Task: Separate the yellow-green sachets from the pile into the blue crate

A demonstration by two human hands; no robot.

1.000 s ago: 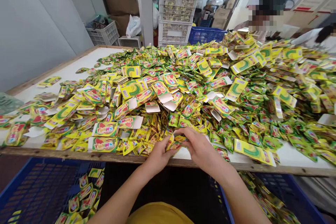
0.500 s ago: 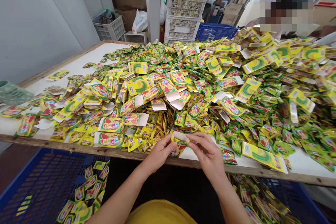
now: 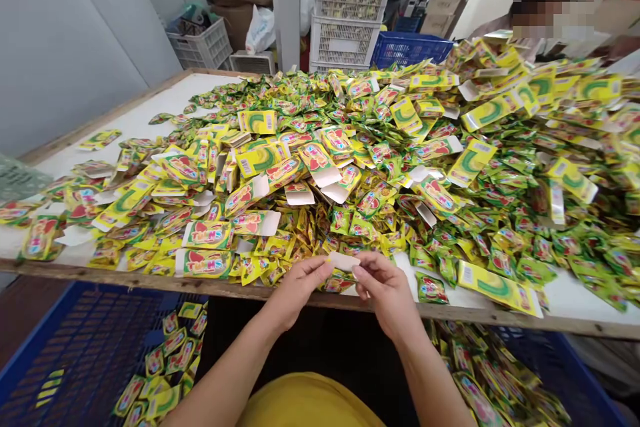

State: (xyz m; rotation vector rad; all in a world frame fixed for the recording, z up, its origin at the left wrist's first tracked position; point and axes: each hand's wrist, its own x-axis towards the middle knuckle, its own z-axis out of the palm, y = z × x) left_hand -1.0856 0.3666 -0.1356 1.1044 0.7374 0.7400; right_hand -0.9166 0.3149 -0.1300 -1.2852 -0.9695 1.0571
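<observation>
In the head view, the worktop (image 3: 170, 97) is heaped with cartons (image 3: 471, 163) and sachets (image 3: 363, 228); a blue crate (image 3: 95, 340) is seen below its front edge. At that edge, a white-flapped carton (image 3: 343, 261) is pinched by the left hand (image 3: 299, 285) and right hand (image 3: 390, 290), both nearly closed.

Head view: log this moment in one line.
left hand: grips carton; right hand: grips carton; carton: white part showing; nearby: green packet
</observation>
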